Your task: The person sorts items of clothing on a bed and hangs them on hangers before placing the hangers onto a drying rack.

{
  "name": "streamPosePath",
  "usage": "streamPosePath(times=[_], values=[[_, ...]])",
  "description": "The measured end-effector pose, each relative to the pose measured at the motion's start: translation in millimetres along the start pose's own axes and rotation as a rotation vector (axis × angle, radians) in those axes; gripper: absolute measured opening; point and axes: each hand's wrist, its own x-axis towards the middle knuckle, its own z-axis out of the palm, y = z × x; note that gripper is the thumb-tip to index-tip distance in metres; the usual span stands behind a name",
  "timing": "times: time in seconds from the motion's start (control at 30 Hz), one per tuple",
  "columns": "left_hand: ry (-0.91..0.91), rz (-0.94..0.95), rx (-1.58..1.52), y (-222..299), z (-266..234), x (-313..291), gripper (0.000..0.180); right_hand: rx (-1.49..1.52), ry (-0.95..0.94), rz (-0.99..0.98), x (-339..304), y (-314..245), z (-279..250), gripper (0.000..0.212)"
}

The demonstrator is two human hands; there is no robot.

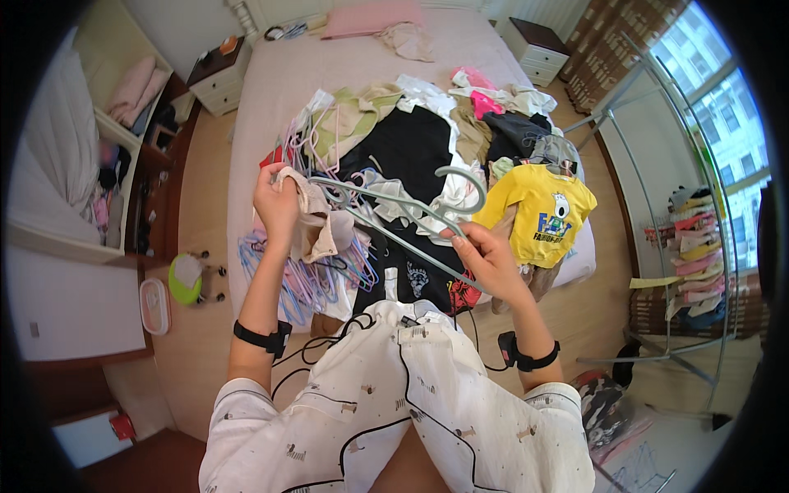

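Observation:
A grey plastic hanger point(394, 243) is gripped by my right hand point(491, 256) close to the neck below its hook, thumb and fingers closed. Its far arm reaches left to a small beige-pink cloth garment point(323, 235). My left hand point(278, 205) pinches the top of that garment, which hangs down from the fingers; its exact kind is not clear. Below it on the bed lies a heap of pastel blue, pink and purple hangers point(316, 275). A yellow printed long-sleeved top point(555, 209) lies to the right of my right hand.
The bed point(275, 78) carries a wide pile of clothes, including a large black garment point(403, 148). At right stands a metal drying rack point(723, 246). White nightstands point(222, 94) flank the bed. A green stool point(185, 279) is on the floor at left.

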Motion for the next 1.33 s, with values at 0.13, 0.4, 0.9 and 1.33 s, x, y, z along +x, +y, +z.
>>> streamPosePath(times=[0.13,0.4,0.9,1.33], values=[[0.071,0.043,-0.067,34,37,6,0.007,-0.124,0.171,-0.072,-22,-16,0,0.019],[0.005,0.068,-0.058,18,77,47,0.026,-0.136,0.292,-0.17,-38,-33,-5,0.021],[-0.139,0.242,0.201,46,80,63,0.012,-0.286,0.324,-0.1,-35,-40,-2,0.018],[-0.285,0.156,0.37,58,65,59,0.025,-0.148,0.358,-0.138,-32,-28,-11,0.02]])
